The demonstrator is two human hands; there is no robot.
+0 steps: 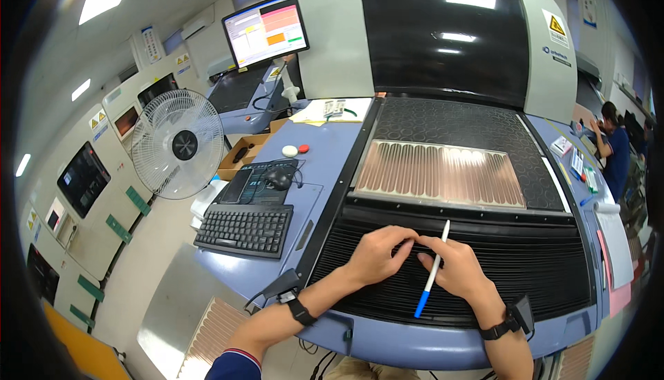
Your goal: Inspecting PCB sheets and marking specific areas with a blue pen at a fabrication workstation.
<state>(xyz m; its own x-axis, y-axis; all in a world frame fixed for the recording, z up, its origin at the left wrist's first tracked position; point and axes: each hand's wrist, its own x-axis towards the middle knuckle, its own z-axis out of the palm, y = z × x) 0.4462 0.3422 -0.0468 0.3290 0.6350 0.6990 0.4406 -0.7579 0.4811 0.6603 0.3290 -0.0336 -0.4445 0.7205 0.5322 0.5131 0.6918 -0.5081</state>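
Note:
Between the thumb and fingers of my right hand [458,268] is a slim white marker pen [428,282] with a blue end, slanting down toward me. My left hand [379,254] is curled, its fingertips meeting those of my right hand; whether anything small is pinched there cannot be seen. Both hands are above the ribbed black cover [546,269] at the machine's front. Just beyond them a flat panel with copper-coloured looping strips [437,176] lies on the dark patterned machine bed [449,120].
Left on the blue housing are a black keyboard [245,230], a mouse [279,176], and red [303,149] and white [290,151] buttons. A fan [181,143] and monitor [266,32] stand beyond. At right are a notepad [615,241] and another person [614,148]. The machine hood [443,41] rises behind.

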